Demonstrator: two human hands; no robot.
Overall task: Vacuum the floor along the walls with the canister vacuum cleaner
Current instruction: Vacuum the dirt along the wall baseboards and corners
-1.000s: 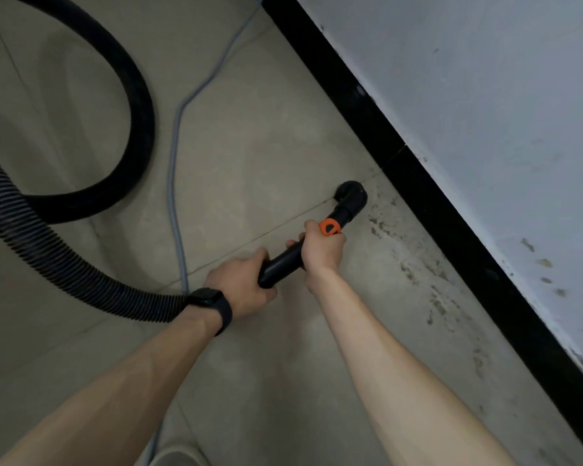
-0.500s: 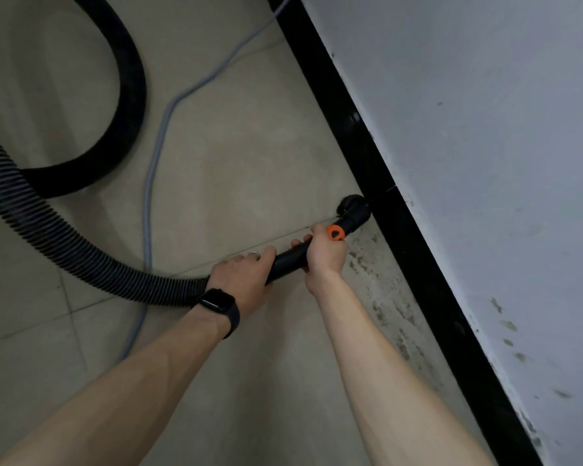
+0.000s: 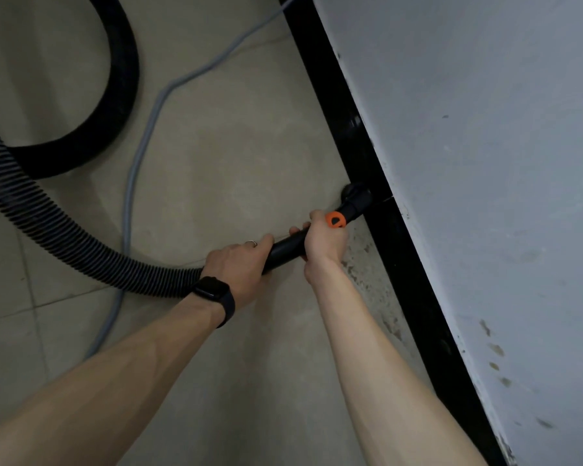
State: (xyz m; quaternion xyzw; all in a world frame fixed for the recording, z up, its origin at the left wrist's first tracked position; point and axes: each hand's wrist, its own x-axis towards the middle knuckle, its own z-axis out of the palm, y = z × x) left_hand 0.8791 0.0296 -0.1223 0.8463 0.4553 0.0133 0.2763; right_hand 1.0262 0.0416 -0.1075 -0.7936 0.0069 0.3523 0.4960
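Wall [image 3: 485, 163]: pale grey and scuffed, it fills everything to the right of the hands, with dark flecks low down.
Floor [image 3: 233, 146]: beige tiles lie under and to the left of both hands, and a speckled, grimy strip [image 3: 367, 274] sits just right of the right wrist.
Baseboard [image 3: 401, 280]: a glossy black band runs between floor and wall, just beyond the right hand.
Hose [image 3: 48, 223]: black and ribbed, it comes out from behind the left hand, sweeps away to the left and loops round far above the hands.
Cable [image 3: 138, 163]: grey, it lies on the tiles left of the hands and passes under the hose.
Wand [image 3: 285, 248]: a smooth black tube bridges the gap between the two hands, angled up toward the baseboard.
Left hand [image 3: 238, 267]: it is wrapped around the rear of the wand, where the hose joins.
Right hand [image 3: 325, 242]: its fingers are curled tight around the front of the wand.
Nozzle [image 3: 354, 196]: just ahead of the right hand, it is down on the floor and right up against the baseboard.
Watch [image 3: 212, 292]: a black band on the left wrist.
Orange tab [image 3: 335, 219]: it sits on the wand at the right hand's knuckles.
Ring [image 3: 251, 243]: it is on a left finger.
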